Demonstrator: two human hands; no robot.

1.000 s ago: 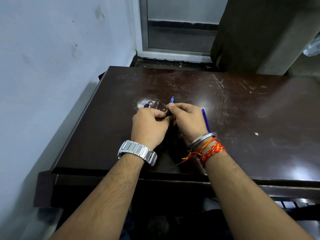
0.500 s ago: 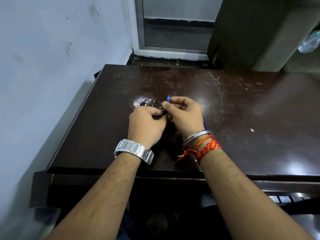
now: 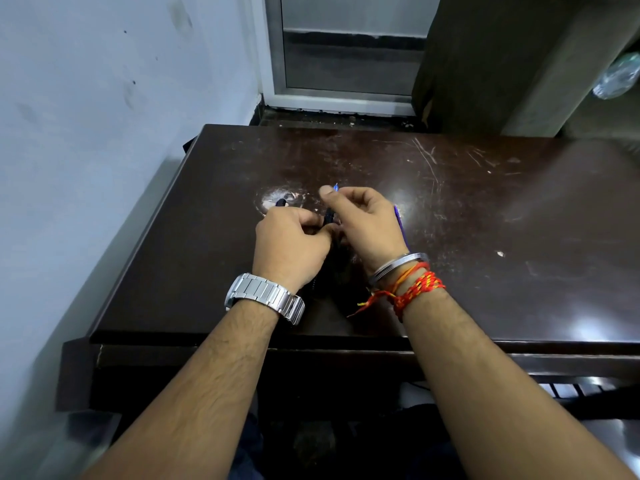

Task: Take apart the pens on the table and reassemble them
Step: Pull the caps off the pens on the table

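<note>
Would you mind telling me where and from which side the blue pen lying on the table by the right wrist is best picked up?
Probably at its far half, from above and the right. The blue pen lies flat on the table, running away from the person, its near end hidden behind the right hand.

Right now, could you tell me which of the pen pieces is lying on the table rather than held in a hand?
The thin blue piece right of the right hand seems to lie on the table; the other pieces are gripped.
</note>
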